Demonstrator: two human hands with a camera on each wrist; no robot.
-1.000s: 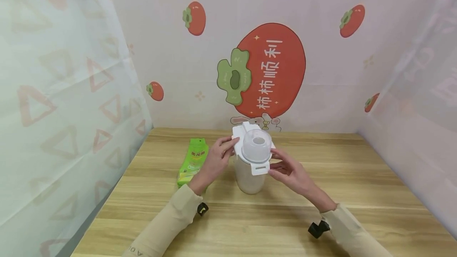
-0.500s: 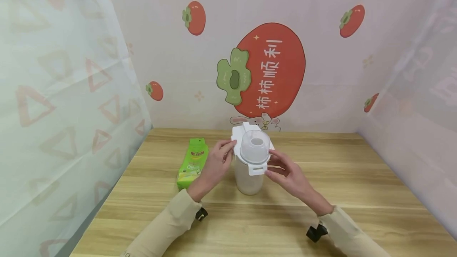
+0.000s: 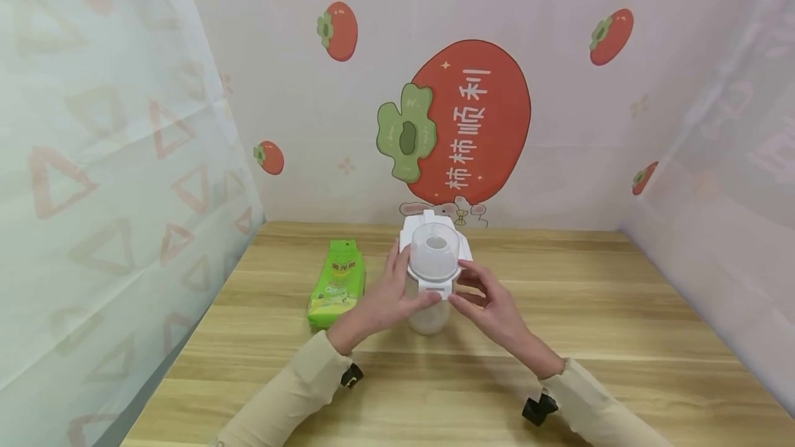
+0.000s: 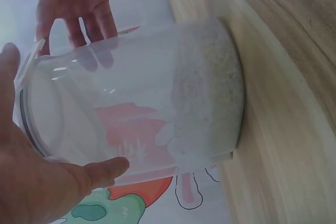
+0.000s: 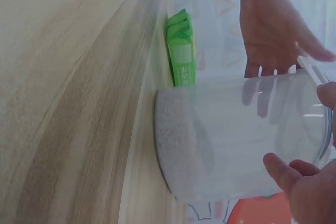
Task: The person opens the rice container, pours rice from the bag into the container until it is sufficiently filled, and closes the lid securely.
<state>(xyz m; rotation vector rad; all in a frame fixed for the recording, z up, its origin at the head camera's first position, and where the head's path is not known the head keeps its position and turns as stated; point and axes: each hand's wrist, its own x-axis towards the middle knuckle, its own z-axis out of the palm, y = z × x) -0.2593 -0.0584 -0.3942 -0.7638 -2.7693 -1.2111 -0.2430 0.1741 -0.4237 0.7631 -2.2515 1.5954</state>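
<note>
A clear plastic storage canister (image 3: 428,321) stands upright on the table, its white lid (image 3: 417,224) topped by a clear domed cup (image 3: 435,257). Pale rice-like grains (image 4: 207,90) fill its lower part. My left hand (image 3: 386,295) holds it from the left, with fingers along the side and thumb at the white front latch (image 3: 437,288). From the right, my right hand (image 3: 497,312) holds the lid's edge, thumb tip near that latch. In the right wrist view, my left hand's fingertips show through the clear wall.
A green packet (image 3: 338,285) lies on the wooden table (image 3: 596,316), left of the canister. A printed persimmon backdrop (image 3: 298,88) rises behind the table's far edge, and pale curtains (image 3: 118,157) hang at both sides.
The canister has turned and shifted slightly left, bringing its latch round to the front. My left thumb has moved from the lid's left edge to the latch; my right hand followed leftward.
</note>
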